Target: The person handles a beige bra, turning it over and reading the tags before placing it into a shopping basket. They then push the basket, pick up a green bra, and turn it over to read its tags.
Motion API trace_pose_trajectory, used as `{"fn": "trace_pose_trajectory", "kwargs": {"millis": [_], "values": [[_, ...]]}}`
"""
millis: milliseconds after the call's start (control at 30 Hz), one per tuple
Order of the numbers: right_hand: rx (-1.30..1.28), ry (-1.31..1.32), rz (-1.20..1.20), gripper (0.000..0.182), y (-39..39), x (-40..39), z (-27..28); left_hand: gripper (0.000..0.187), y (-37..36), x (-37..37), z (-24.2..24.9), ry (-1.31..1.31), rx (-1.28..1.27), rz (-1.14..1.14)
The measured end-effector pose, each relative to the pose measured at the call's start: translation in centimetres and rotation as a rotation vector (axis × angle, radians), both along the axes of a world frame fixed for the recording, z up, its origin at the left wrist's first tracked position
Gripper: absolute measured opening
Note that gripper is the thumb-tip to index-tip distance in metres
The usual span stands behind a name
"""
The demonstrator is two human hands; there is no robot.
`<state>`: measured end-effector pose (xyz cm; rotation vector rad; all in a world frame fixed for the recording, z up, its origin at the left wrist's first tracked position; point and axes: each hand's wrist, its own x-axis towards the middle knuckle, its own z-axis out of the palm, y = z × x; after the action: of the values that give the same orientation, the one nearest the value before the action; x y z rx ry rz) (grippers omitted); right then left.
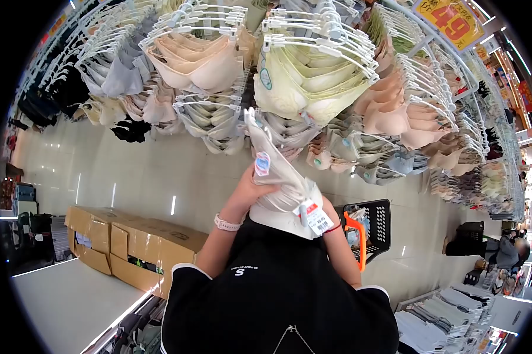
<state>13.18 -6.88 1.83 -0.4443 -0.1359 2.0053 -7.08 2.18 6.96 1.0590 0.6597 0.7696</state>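
A light beige bra [280,189] on a white hanger is held in front of my chest, with a round sticker and a white and red price tag [316,219] hanging from it. My left hand [255,187] is closed round its side, thumb lying across the fabric. My right hand [323,206] is at the other side of the bra, mostly hidden behind the fabric and tag, so its fingers do not show. Just beyond are racks of hanging bras, with pale green ones [310,82] nearest and peach ones [198,65] beside them.
Open cardboard boxes [154,242] stand at the left by a grey-white surface [71,295]. A black basket with an orange handle [363,236] is on the floor by my right arm. Folded clothes [442,318] lie lower right. Another person [507,253] is far right.
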Motion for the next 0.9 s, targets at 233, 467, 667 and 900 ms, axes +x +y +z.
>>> {"fn": "trace_pose_trajectory", "kwargs": {"millis": [233, 467, 667, 900], "values": [[-0.223, -0.678, -0.691, 0.026, 0.2, 2.9, -1.1, 0.036, 0.9, 1.3, 0.7, -0.036, -0.359, 0.190], [-0.273, -0.902, -0.738, 0.032, -0.3, 2.8, -2.3, 0.040, 1.1, 2.1, 0.8, -0.266, -0.647, 0.064], [-0.262, -0.593, -0.485, 0.059, -1.0, -0.4, -0.3, 0.044, 0.5, 3.1, 1.4, -0.498, -0.817, -0.061], [-0.288, -0.097, -0.245, 0.052, -3.6, 0.2, -0.4, 0.037, -1.6, 4.3, 1.4, -0.347, -0.639, -0.083]]}}
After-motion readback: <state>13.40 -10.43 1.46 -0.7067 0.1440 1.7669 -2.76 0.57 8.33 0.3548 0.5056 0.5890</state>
